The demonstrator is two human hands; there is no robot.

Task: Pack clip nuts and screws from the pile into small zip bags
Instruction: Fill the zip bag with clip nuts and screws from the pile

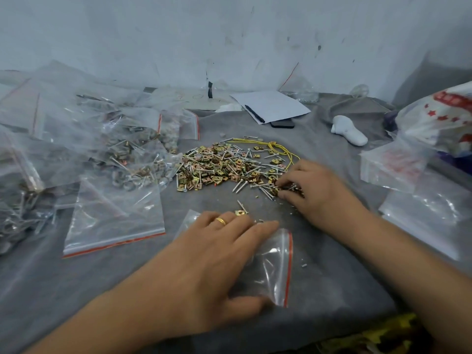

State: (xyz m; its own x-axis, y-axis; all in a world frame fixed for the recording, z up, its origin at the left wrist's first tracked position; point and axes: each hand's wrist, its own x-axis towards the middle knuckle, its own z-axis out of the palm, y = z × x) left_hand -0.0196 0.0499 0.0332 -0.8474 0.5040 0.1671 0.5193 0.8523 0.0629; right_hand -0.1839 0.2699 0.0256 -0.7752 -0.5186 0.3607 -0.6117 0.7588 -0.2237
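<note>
A pile of brass clip nuts and silver screws (224,166) lies in the middle of the grey cloth. My right hand (311,190) is at the pile's right edge, its curled fingertips pinching clip nuts and screws. My left hand (217,256) lies flat, fingers straight, on a small clear zip bag with a red strip (277,264) near the front. A clip nut and a screw (241,210) lie just beyond its fingertips. Another small zip bag (112,221) lies to the left, seemingly with nothing in it.
Filled zip bags (122,146) are heaped at the left. More clear bags (424,208) sit at the right under a red-and-white plastic bag (439,116). A paper sheet with a pen (270,106), a phone, a white object (348,130) and yellow wire (281,149) lie behind the pile.
</note>
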